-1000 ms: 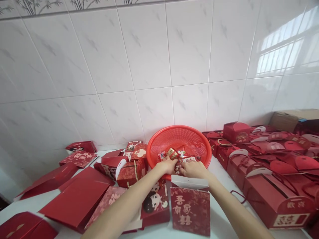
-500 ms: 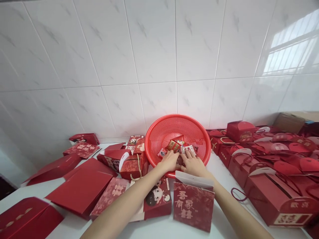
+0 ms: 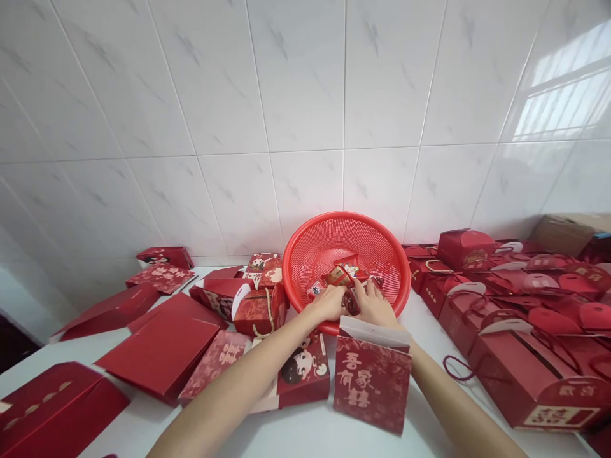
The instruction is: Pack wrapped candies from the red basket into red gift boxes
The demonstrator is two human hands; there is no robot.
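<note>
A red plastic mesh basket [image 3: 344, 222] stands against the wall, tilted toward me. Small wrapped candies [image 3: 338, 277] in red, gold and white wrappers lie in its lower part. My left hand [image 3: 330, 301] is among them with its fingers curled closed; what they hold is hidden. Beside it, my right hand [image 3: 375, 306] reaches down into the candies, fingers bent together around something I cannot make out. In front of the basket, between my forearms, stands an upright dark red gift box [image 3: 371, 385] with its pale top flap raised.
Red gift boxes and flat folded ones [image 3: 160, 356] are spread on the white table [image 3: 119, 423] to the left. A box with a cartoon face [image 3: 305, 369] lies under my left forearm. Rows of closed red boxes [image 3: 529, 369] with cord handles fill the right side, with a cardboard carton [image 3: 563, 235] behind.
Both hands stay in the basket and their fingers have curled in more. A white-and-red candy that showed by my right fingers is now out of sight. The view has shifted slightly.
</note>
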